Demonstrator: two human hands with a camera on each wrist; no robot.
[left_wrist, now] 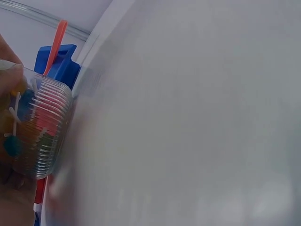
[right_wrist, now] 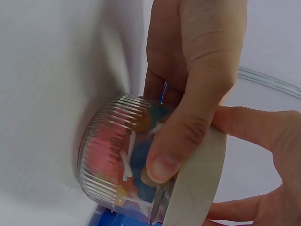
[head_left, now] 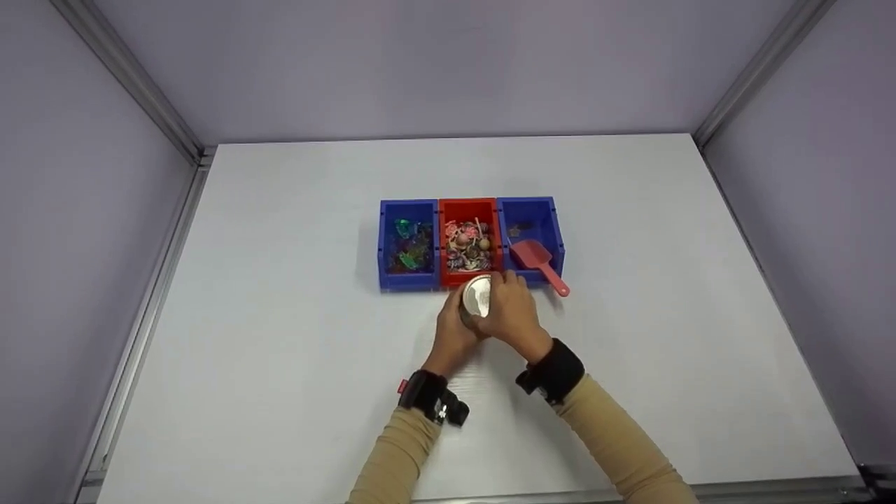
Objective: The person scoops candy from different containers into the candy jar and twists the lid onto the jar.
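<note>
A clear jar with a ribbed lower wall holds coloured balls and white sticks that look like lollipops. Its round metallic lid faces up in the head view. My left hand grips the jar's body from the left, its thumb pressed on the wall just below the lid in the right wrist view. From the right, my right hand holds the lid, fingers curled over its rim. The jar is tilted close over the white table, in front of the red bin.
Two blue bins flank the red one. The left blue bin contains shiny green and coloured pieces; the red bin contains lollipops. A pink scoop lies in the right blue bin, its handle over the front edge. Walls enclose the table.
</note>
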